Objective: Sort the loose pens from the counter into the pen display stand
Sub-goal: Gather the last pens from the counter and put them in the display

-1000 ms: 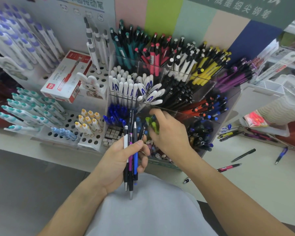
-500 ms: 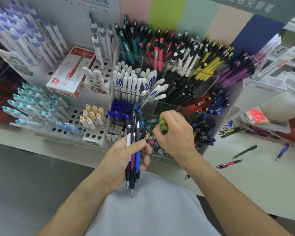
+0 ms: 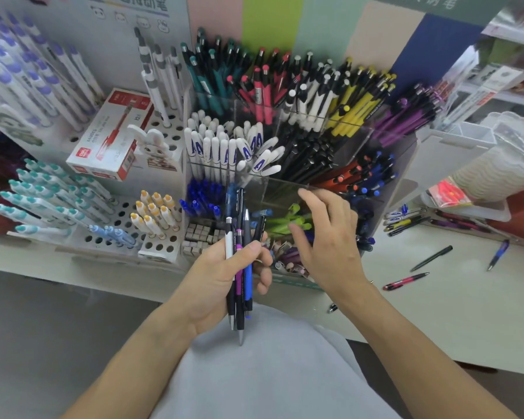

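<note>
Plastic pens: light, stiff, slick; pinch mid-barrel. Left hand grips the bunch, right hand open, empty, over display stand w/ green pens.

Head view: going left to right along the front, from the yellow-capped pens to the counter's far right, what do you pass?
Yellow-capped pens → left hand holding a pen bundle → right hand → red pen → black pen → blue pen.
</note>
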{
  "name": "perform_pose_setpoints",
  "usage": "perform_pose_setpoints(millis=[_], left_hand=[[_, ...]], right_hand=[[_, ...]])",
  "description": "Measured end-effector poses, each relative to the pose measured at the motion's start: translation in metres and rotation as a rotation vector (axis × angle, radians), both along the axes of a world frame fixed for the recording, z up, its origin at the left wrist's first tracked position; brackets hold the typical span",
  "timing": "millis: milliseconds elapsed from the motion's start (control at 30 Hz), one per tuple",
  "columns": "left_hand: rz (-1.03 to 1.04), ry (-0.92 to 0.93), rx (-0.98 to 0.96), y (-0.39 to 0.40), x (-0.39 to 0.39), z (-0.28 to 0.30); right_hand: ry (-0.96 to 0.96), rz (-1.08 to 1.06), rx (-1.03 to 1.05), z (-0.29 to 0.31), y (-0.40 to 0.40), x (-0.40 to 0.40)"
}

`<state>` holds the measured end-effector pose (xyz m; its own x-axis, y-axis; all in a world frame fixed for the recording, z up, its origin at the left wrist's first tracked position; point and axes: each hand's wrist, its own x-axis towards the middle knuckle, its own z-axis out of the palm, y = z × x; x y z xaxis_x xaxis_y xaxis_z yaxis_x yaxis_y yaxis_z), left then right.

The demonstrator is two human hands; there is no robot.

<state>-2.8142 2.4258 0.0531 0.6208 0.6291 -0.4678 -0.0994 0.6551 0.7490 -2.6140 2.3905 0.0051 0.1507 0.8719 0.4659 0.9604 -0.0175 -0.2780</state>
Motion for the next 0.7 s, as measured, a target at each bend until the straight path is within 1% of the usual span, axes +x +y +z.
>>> perform_pose_setpoints(millis=[67,133,233,267,300,333,367,400,433,467,500,567,633,700], left_hand=[[0.007,-0.037,-0.001,0.0,0.004,0.002],[0.014,-0.095,-0.045,-0.001,0.007,0.003],[-0.004,-0.096,-0.069,-0.001,0.01,0.003],[-0.016,-0.071,-0.059,-0.001,0.011,0.002],[-0.028,-0.055,-0.048,0.0,0.011,0.001],[-0.039,-0.056,-0.04,0.001,0.011,0.0],[-0.05,-0.069,-0.031,0.001,0.011,-0.002],[-0.06,-0.079,-0.015,0.0,0.011,-0.003],[-0.068,-0.081,0.003,-0.001,0.013,-0.004],[-0.075,-0.079,0.017,-0.002,0.014,-0.004],[-0.08,-0.08,0.025,-0.003,0.016,-0.004],[-0.09,-0.1,0.007,-0.005,0.018,-0.002],[-0.107,-0.123,-0.042,-0.005,0.019,0.0],[-0.146,-0.1,-0.055,-0.003,0.017,0.001]], right_hand=[[0.008,0.02,0.044,-0.003,-0.002,0.004],[0.004,-0.005,0.06,-0.005,0.001,0.007],[0.108,-0.068,0.102,0.005,0.008,0.0],[0.188,-0.057,0.117,0.013,0.007,-0.004],[0.307,-0.025,0.129,0.022,0.003,-0.01],[0.468,0.026,0.118,0.034,-0.003,-0.014],[0.655,0.08,0.058,0.045,-0.009,-0.017],[0.828,0.132,-0.059,0.053,-0.014,-0.019],[0.949,0.163,-0.196,0.057,-0.018,-0.02],[1.007,0.17,-0.296,0.058,-0.02,-0.018],[1.047,0.153,-0.341,0.056,-0.02,-0.015],[1.146,0.103,-0.344,0.056,-0.018,-0.008],[1.296,0.068,-0.329,0.059,-0.015,0.001],[1.409,0.026,-0.323,0.065,-0.012,0.008]])
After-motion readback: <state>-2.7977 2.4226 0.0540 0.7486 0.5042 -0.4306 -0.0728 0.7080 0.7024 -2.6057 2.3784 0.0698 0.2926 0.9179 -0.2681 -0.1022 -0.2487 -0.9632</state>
